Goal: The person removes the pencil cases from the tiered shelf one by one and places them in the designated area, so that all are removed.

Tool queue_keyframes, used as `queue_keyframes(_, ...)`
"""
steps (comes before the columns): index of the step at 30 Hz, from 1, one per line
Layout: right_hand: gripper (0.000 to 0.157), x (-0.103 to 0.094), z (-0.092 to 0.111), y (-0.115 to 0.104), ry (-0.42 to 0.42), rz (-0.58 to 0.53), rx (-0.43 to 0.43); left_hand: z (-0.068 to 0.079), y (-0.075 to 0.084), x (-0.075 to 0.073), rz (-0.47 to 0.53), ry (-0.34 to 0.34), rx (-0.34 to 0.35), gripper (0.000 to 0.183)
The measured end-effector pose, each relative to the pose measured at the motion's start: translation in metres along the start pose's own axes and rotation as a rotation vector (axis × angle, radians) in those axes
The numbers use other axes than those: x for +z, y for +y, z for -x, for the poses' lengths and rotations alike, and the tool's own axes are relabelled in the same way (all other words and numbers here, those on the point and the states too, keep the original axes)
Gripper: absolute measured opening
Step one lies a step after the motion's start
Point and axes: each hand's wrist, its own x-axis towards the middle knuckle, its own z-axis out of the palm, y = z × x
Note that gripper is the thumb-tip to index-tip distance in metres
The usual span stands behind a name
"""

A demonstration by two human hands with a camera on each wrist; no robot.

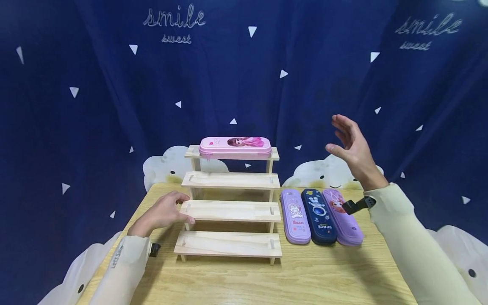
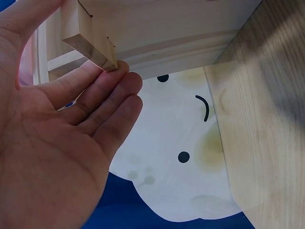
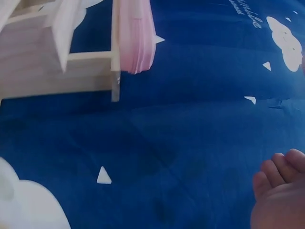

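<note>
A four-step wooden display stand (image 1: 230,211) stands on the table. My left hand (image 1: 164,213) holds the left end of its second step from the bottom, thumb at the front edge and fingers at the back. The left wrist view shows the fingers (image 2: 112,90) against the end of a wooden board (image 2: 88,40). On the top step lies a pink pencil case (image 1: 235,147) with a doll picture. My right hand (image 1: 355,152) is raised in the air to the right of the stand, fingers apart from the thumb, holding nothing.
Right of the stand, three pencil cases lie side by side: a lilac one (image 1: 295,218), a dark blue space one (image 1: 319,218) and a purple one (image 1: 345,222). The wooden table (image 1: 228,284) backs onto a blue curtain (image 1: 228,76) with white triangles and clouds.
</note>
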Motion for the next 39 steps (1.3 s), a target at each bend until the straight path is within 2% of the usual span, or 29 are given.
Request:
queue_keyframes(4, 0.081, 0.008, -0.008, -0.001, -0.011, -0.043, -0.008, 0.0, 0.0, 0.001, -0.007, 0.0, -0.005, 0.083)
queue_keyframes(9, 0.08, 0.018, -0.021, -0.003, -0.048, -0.022, -0.018, 0.0, 0.001, -0.001, -0.017, -0.003, -0.02, 0.086)
queue_keyframes(17, 0.085, 0.039, -0.047, -0.003, -0.15, 0.106, 0.011, 0.001, 0.002, 0.0, -0.021, 0.002, -0.009, 0.081)
queue_keyframes(21, 0.089, 0.054, -0.058, 0.002, -0.193, 0.186, 0.015, 0.001, 0.003, 0.0, -0.024, -0.002, -0.007, 0.083)
queue_keyframes(26, 0.088, 0.076, -0.066, 0.007, -0.245, 0.273, 0.061, 0.001, 0.003, -0.001, -0.024, -0.003, 0.007, 0.081)
queue_keyframes(33, 0.091, 0.105, -0.075, 0.019, -0.292, 0.328, 0.09, 0.001, 0.003, -0.001, -0.02, -0.002, 0.002, 0.082)
queue_keyframes(39, 0.092, 0.124, -0.08, 0.032, -0.308, 0.324, 0.077, 0.0, 0.002, -0.001, -0.017, 0.004, 0.009, 0.081)
